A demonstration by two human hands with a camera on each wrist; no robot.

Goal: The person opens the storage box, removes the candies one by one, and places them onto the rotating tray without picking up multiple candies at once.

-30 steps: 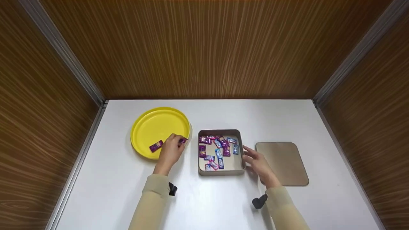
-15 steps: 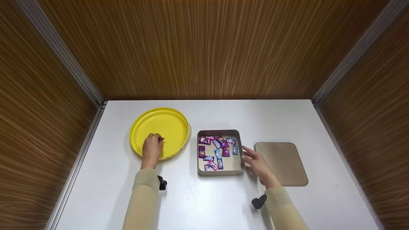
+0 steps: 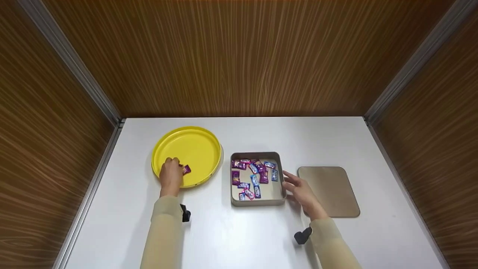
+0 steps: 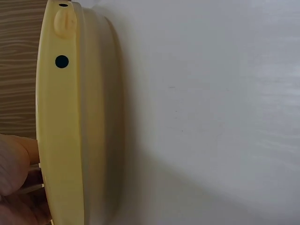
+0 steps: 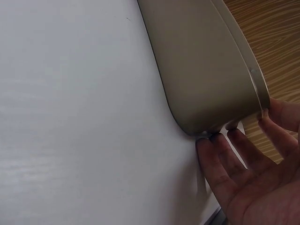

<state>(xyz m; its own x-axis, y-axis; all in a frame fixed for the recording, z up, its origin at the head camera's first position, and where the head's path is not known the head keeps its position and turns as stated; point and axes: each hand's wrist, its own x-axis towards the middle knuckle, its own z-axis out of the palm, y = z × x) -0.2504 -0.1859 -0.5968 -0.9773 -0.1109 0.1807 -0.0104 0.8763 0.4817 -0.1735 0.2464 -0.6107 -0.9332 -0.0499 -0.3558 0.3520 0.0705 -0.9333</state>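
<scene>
A yellow round tray (image 3: 198, 149) with a raised rim stands at the left in the head view. My left hand (image 3: 171, 177) reaches over its near side, fingers curled at a purple wrapped candy (image 3: 186, 169). In the left wrist view the tray's side wall (image 4: 58, 117) hides most of the fingers. A square metal tin (image 3: 257, 203) in the middle holds several small wrapped candies, purple, blue and pink. The fingertips of my right hand (image 3: 303, 192) touch the tin's right side. From the right wrist, the fingers reach along the tin's wall (image 5: 206, 70) and up to its rim.
Right of the tin lies a flat square lid (image 3: 330, 190), partly under my right forearm. The white table (image 3: 231, 239) is bounded by wood-grain panels (image 3: 239, 59) at the back and both sides.
My left hand has moved left from the tray's right rim, where it held a purple candy, to the candy lying at the near left. My right hand has stayed against the tin.
</scene>
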